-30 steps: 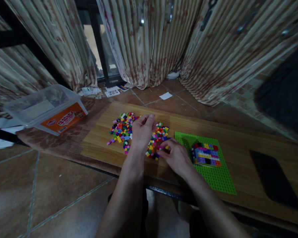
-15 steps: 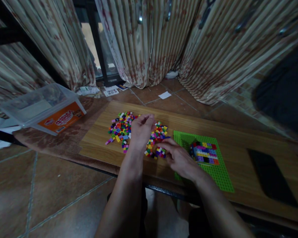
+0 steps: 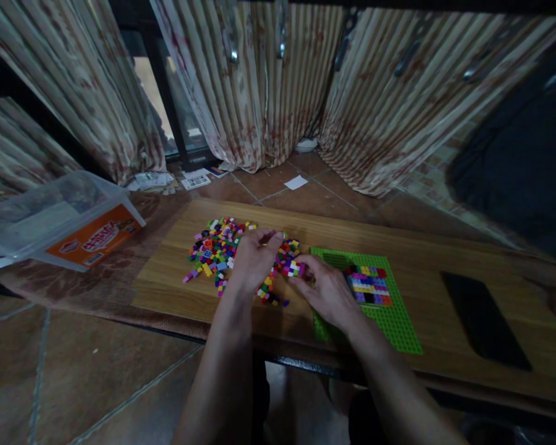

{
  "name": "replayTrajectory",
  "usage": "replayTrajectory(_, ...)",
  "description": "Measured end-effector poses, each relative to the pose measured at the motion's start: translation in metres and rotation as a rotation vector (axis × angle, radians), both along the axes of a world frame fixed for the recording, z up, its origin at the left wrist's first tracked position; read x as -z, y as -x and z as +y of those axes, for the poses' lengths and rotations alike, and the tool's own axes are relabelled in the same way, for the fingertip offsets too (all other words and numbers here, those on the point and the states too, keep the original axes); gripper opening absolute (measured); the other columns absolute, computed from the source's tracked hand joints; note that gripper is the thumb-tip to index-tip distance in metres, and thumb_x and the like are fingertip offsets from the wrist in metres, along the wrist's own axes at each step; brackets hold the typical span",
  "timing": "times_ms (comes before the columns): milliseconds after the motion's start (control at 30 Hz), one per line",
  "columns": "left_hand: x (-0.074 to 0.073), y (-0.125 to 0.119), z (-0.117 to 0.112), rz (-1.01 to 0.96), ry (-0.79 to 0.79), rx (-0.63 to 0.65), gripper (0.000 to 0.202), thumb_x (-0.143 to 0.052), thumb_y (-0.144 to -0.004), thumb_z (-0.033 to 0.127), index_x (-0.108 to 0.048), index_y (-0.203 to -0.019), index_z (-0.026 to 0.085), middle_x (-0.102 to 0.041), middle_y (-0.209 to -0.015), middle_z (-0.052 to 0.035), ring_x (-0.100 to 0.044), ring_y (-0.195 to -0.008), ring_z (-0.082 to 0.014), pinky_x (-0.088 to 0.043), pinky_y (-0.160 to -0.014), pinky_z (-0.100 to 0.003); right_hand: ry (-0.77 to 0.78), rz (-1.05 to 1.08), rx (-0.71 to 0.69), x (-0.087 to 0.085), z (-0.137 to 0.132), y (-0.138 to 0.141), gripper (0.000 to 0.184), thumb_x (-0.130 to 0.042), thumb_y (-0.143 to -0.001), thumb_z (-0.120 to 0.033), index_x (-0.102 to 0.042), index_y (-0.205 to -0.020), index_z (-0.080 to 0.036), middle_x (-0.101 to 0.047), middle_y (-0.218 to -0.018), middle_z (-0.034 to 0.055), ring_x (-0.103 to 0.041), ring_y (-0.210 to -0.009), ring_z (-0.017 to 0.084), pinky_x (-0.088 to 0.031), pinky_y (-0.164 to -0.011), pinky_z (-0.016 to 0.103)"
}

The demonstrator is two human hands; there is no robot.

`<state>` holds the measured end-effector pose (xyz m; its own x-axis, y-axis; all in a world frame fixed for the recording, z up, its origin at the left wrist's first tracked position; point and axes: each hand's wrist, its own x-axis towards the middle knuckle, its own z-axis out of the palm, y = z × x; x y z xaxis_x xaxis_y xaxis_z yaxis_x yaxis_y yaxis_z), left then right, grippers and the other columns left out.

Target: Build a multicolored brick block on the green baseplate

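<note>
Loose building bricks (image 3: 220, 247) in many colours lie in a spread pile on the wooden board. My left hand (image 3: 254, 256) is over the pile's right side, its thumb and fingers drawn together; whatever is between them is too small or hidden to make out. A small cluster of joined bricks (image 3: 293, 267), white, purple and magenta, is gripped in the fingertips of my right hand (image 3: 324, 287). Just right of that hand, a green studded baseplate (image 3: 401, 327) carries a built block of coloured brick rows (image 3: 369, 286). My right wrist and forearm cover part of the baseplate.
A black phone-like slab (image 3: 486, 321) lies on the wooden board (image 3: 426, 262) at the right. To the left stands a clear plastic box (image 3: 65, 216) with an orange label. Papers (image 3: 196, 180) lie on the tiled floor before striped curtains (image 3: 259, 93).
My right hand has taken hold of the small brick cluster and raised it away from me toward the pile. My left hand stays over the bricks. The whole view has shifted slightly.
</note>
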<state>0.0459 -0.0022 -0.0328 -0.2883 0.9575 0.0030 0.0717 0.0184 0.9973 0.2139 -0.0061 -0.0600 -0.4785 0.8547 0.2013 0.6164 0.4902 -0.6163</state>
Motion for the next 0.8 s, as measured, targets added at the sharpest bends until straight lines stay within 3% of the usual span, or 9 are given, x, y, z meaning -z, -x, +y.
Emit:
replayTrajectory(100,0.003,-0.004,-0.003,0.095,0.043,0.226,0.020,-0.063,-0.078,0.033,-0.070,-0.078,0.014,-0.066,-0.073,-0.0025,-0.057,-0.068,-0.0134,-0.043,-0.062,-0.024,-0.069,0.213,0.105,-0.003,0.000,-0.001,0.024,-0.066,-0.082,-0.025,-0.061,-0.106,-0.024,-0.066,-0.092,0.0024,-0.065,-0.080,0.017,-0.052,-0.076,0.031)
replayTrajectory(200,0.003,-0.012,-0.005,-0.022,0.104,0.359,0.016,-0.063,-0.077,0.028,-0.070,-0.081,0.014,-0.067,-0.074,-0.0023,-0.057,-0.065,-0.0124,-0.045,-0.062,-0.024,-0.028,0.423,0.145,-0.001,0.001,-0.001,0.025,-0.068,-0.079,-0.024,-0.064,-0.104,-0.025,-0.068,-0.095,0.0026,-0.066,-0.084,0.018,-0.054,-0.079,0.033)
replayTrajectory(333,-0.002,-0.020,-0.006,-0.127,0.145,0.308,0.009,-0.065,-0.074,0.021,-0.068,-0.078,0.014,-0.065,-0.070,-0.0007,-0.057,-0.061,-0.0098,-0.045,-0.061,-0.022,0.204,0.721,0.127,0.005,0.002,0.000,0.028,-0.069,-0.078,-0.028,-0.065,-0.106,-0.024,-0.072,-0.099,0.0029,-0.068,-0.088,0.018,-0.056,-0.082,0.035)
replayTrajectory(500,-0.007,-0.023,-0.007,-0.163,0.170,0.332,0.012,-0.066,-0.075,0.026,-0.065,-0.071,0.014,-0.059,-0.060,0.0017,-0.052,-0.053,-0.0081,-0.042,-0.055,-0.020,0.325,0.803,0.152,0.010,0.004,0.000,0.028,-0.070,-0.077,-0.033,-0.067,-0.103,-0.023,-0.073,-0.089,0.0022,-0.068,-0.080,0.017,-0.057,-0.074,0.033)
replayTrajectory(800,-0.004,-0.018,-0.007,0.176,0.089,0.397,0.016,-0.055,-0.079,0.024,-0.065,-0.069,0.016,-0.058,-0.059,0.0015,-0.049,-0.053,-0.0099,-0.038,-0.053,-0.022,0.485,0.802,0.101,0.004,0.004,-0.004,0.025,-0.076,-0.069,-0.031,-0.070,-0.090,-0.019,-0.070,-0.068,-0.0008,-0.064,-0.059,0.013,-0.055,-0.061,0.028)
